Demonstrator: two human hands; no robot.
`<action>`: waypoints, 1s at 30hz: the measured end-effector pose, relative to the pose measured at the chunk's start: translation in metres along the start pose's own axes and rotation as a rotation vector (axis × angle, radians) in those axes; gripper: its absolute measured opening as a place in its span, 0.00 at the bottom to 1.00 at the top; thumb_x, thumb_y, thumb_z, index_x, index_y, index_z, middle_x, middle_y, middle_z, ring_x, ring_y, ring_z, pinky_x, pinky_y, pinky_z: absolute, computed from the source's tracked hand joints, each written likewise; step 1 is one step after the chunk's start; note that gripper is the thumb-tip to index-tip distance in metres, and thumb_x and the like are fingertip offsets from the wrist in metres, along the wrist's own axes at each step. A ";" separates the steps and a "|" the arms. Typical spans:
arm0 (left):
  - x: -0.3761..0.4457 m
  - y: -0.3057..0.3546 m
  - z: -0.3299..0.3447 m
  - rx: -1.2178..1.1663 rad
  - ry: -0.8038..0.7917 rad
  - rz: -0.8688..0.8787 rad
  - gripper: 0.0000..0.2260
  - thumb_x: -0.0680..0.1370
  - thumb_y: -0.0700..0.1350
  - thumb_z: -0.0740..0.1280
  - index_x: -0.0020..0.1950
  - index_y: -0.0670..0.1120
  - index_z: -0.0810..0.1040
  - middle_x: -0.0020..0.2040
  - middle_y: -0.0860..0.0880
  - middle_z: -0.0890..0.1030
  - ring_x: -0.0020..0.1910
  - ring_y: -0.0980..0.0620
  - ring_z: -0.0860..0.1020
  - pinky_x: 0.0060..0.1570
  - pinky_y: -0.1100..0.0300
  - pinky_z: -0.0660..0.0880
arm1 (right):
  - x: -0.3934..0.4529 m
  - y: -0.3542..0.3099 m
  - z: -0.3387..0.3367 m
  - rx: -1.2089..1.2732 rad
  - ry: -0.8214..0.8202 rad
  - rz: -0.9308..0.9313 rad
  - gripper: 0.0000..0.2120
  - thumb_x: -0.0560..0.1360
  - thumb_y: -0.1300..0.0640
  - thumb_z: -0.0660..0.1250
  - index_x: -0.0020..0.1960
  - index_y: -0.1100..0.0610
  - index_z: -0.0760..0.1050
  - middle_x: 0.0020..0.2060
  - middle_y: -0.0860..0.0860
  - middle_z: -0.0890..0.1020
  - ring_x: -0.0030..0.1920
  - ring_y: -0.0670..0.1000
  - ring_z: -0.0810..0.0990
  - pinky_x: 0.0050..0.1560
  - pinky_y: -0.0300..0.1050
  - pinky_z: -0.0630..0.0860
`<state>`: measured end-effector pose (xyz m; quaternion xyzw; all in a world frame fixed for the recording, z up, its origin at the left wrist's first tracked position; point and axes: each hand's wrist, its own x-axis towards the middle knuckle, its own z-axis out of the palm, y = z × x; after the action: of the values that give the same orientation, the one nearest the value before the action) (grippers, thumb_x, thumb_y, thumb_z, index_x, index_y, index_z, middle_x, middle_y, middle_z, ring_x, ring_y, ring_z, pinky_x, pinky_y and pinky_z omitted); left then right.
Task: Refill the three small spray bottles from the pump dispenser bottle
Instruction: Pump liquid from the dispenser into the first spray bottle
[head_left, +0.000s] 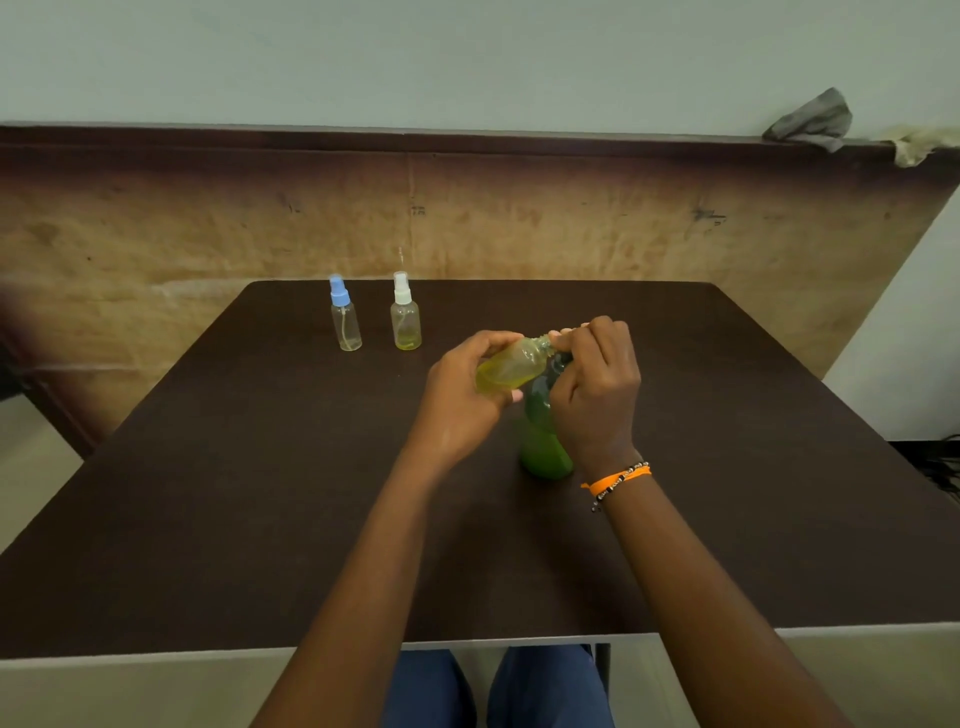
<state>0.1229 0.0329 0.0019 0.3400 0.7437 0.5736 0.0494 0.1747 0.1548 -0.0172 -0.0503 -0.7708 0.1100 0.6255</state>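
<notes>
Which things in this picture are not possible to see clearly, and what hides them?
Head view:
- Pump head of the green dispenser bottle: hidden behind the right hand.
- Cap of the tilted spray bottle held by the left hand: not visible.
- Liquid level in the blue-capped bottle: too small.

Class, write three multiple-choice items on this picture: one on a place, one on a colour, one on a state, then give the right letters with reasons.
1. Where does the green pump dispenser bottle stand?
A. Beside the capped bottles
B. Under the right hand
C. On the floor

2. What colour is the cap of the leftmost spray bottle?
A. Blue
B. Red
C. Black

3. How is the spray bottle in the left hand held?
A. Upright and capped
B. Lying on the table
C. Tilted, neck open

Key: 1 B, it rises beneath that hand's grip. 2 A, its sprayer is light blue. 3 C, the tilted bottle shows a bare threaded neck.
</notes>
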 end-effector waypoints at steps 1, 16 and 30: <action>0.000 0.001 -0.001 0.000 0.000 0.001 0.23 0.66 0.31 0.72 0.59 0.47 0.78 0.55 0.51 0.81 0.56 0.54 0.78 0.58 0.51 0.75 | 0.003 0.001 -0.001 0.003 -0.015 -0.008 0.12 0.70 0.71 0.53 0.34 0.66 0.74 0.31 0.59 0.73 0.36 0.53 0.66 0.33 0.46 0.65; -0.001 0.003 -0.003 -0.011 0.005 -0.001 0.22 0.66 0.31 0.72 0.58 0.48 0.78 0.54 0.52 0.81 0.55 0.56 0.78 0.57 0.50 0.76 | 0.003 -0.003 -0.001 0.059 -0.019 0.032 0.13 0.70 0.70 0.53 0.34 0.67 0.75 0.32 0.60 0.74 0.37 0.53 0.66 0.35 0.49 0.68; -0.001 -0.001 -0.003 -0.045 0.008 0.003 0.21 0.67 0.32 0.72 0.57 0.47 0.78 0.52 0.51 0.82 0.53 0.56 0.79 0.54 0.48 0.78 | 0.004 -0.006 -0.005 0.063 -0.091 0.034 0.05 0.66 0.63 0.61 0.35 0.64 0.72 0.33 0.58 0.71 0.37 0.53 0.66 0.37 0.43 0.64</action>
<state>0.1217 0.0301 0.0022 0.3376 0.7302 0.5916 0.0533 0.1791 0.1505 -0.0114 -0.0387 -0.7938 0.1471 0.5889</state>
